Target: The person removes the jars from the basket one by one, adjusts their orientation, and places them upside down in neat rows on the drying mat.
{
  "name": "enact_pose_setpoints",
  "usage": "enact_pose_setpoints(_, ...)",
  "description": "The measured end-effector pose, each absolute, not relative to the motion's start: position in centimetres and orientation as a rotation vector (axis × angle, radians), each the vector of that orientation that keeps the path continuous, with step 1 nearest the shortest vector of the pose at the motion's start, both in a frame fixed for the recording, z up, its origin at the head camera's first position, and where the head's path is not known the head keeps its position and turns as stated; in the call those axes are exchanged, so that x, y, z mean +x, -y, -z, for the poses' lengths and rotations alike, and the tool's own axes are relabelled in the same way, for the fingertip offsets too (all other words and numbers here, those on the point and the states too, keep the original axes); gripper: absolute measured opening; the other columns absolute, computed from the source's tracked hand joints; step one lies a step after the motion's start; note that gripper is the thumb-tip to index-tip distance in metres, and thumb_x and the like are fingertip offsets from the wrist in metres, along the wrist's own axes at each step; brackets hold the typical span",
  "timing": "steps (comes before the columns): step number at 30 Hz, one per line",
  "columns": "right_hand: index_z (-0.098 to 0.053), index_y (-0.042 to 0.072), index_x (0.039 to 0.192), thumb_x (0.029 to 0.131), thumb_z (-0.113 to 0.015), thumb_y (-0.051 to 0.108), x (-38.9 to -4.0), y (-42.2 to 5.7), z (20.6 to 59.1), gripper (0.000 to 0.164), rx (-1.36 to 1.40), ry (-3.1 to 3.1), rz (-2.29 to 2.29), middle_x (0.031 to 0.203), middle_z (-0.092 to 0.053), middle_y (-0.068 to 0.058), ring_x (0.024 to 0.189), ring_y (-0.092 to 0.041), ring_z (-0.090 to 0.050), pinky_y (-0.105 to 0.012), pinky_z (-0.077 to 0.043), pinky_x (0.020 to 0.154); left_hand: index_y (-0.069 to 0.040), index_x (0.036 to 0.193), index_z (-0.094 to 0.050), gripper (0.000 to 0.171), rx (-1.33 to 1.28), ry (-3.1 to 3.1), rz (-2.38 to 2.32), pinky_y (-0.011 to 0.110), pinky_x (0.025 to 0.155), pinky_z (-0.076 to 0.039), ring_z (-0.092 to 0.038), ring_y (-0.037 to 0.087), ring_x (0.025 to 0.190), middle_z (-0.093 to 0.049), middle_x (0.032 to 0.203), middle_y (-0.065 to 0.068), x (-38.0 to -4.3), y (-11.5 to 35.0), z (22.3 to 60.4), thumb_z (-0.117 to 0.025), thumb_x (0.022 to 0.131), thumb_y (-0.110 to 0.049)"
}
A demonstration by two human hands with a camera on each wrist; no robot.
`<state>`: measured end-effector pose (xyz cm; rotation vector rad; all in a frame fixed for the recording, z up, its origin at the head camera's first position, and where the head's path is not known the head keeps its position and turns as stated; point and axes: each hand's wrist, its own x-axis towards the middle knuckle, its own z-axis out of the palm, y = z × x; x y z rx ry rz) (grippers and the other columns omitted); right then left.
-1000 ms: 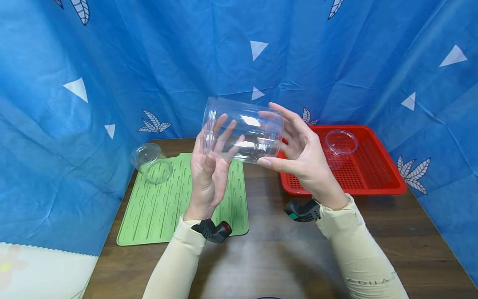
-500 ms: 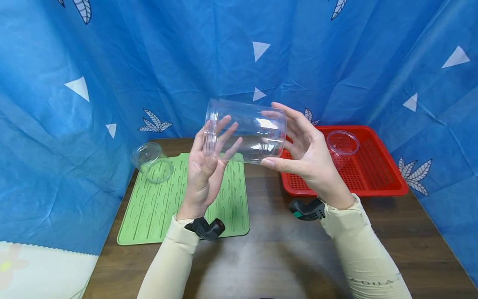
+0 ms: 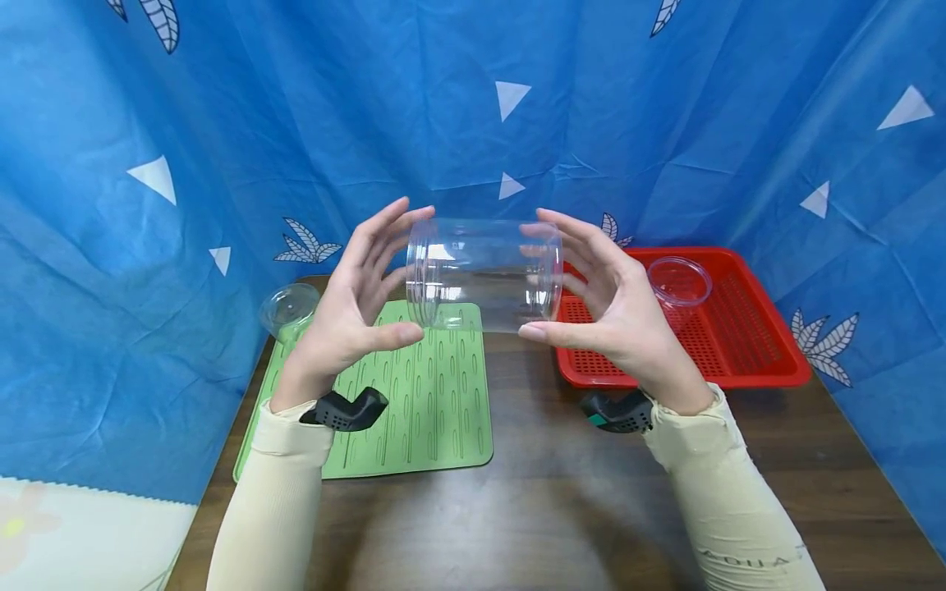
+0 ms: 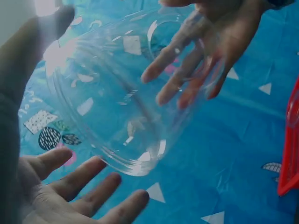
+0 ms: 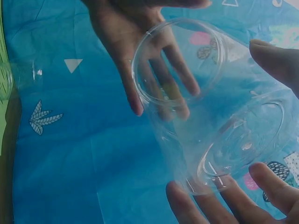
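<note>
A clear plastic jar (image 3: 484,275) lies sideways in the air, its ridged mouth to the left and its base to the right. My right hand (image 3: 617,308) grips the base end, thumb underneath and fingers over the far side. My left hand (image 3: 343,304) is spread in a wide C at the mouth end. In the left wrist view, its fingers (image 4: 96,186) lie just beside the jar's rim; contact there is hard to tell. The right wrist view shows the jar's round mouth (image 5: 219,44) with the left hand behind it.
A green ridged mat (image 3: 414,410) lies at left on the wooden table (image 3: 532,509). Another clear container (image 3: 288,308) is at the mat's back left, partly hidden. A red basket (image 3: 769,328) at right holds a clear container (image 3: 680,283). Blue curtains (image 3: 473,98) close off the back.
My left hand has moved left from behind the jar to its mouth end and turned. The jar has gone from tilted to nearly level. My right hand keeps its hold and shifts slightly right.
</note>
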<state>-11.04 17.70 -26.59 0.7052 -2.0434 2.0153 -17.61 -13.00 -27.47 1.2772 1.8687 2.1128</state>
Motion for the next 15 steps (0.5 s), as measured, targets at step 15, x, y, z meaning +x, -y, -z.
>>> enact_pose_setpoints(15, -0.052, 0.016, 0.163, 0.079, -0.094, -0.009, -11.8, -17.7, 27.1, 0.097, 0.787, 2.097, -1.958, 0.16, -0.056, -0.009, 0.147, -0.038, -0.049, -0.04, -0.051, 0.116, -0.006, 0.162, -0.047, 0.099, 1.396, -1.963, -2.052, 0.054, 0.124, -0.041, -0.047, 0.04, 0.15, -0.051, 0.162, 0.017, -17.5, 11.8, 27.5, -0.093, 0.075, 0.009)
